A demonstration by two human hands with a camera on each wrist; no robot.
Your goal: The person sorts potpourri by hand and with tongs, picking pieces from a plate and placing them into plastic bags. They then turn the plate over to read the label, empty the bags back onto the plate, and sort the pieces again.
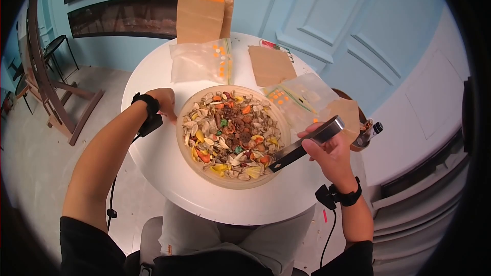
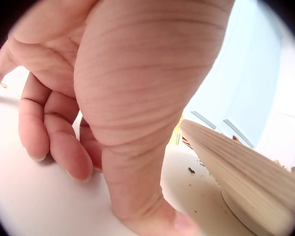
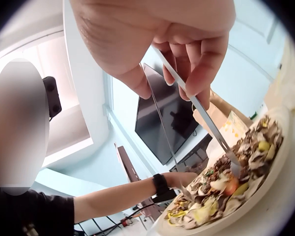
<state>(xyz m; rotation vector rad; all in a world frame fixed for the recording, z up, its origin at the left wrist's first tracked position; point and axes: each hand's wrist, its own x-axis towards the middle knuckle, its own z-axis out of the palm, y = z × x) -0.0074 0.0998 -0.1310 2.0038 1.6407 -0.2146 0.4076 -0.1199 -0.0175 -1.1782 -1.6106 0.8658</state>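
A round wooden bowl (image 1: 180,135) holds a mix of dried mushroom slices and vegetable pieces (image 1: 240,122) in orange, yellow, brown and green. My right hand (image 1: 332,156) grips metal tongs (image 1: 333,126) between thumb and fingers at the bowl's right side. In the right wrist view, the tips of the tongs (image 3: 206,117) reach down to the dried pieces, one beside an orange piece. To the left of the bowl, my left hand (image 1: 162,103) rests on the table with loosely bent fingers, its thumb close to the bowl's side (image 2: 236,169), holding nothing.
On the white round table (image 1: 153,166) lie two clear zip bags (image 1: 194,64) with orange dots and a flat brown paper piece (image 1: 271,65). A brown paper bag (image 1: 200,18) stands behind. A basket (image 1: 360,145) with a dark-capped bottle (image 1: 376,129) is at the right.
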